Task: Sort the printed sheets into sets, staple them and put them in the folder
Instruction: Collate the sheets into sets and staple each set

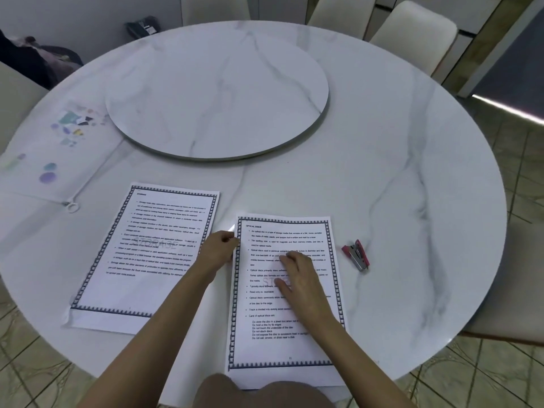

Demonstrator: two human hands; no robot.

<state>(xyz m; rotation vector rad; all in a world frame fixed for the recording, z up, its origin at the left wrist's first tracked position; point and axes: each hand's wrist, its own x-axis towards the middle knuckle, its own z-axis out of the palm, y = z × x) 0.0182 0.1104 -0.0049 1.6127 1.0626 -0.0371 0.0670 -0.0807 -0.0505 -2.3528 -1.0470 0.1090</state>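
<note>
Headings: OPTICAL DISCS sheet (266, 344); STORAGE sheet (141, 260).
Grip: my left hand (219, 250) pinches the former's edge, right hand (297, 278) lies flat on it.
Surface: marble table (382, 172), tiled floor (524, 178).

Round marble table (382, 172), raised turntable (217, 92) at centre; pale chairs (412, 28) behind; dark bundle (35, 58) far left; tiled floor (512, 378).

Marble table (382, 148), pale chairs (418, 33), tiled floor (515, 160).

Round marble table (397, 172) with lazy Susan (217, 92), clear folder (53, 148), left sheet (141, 260), right sheet stack (265, 348), pink stapler (356, 254)
</note>
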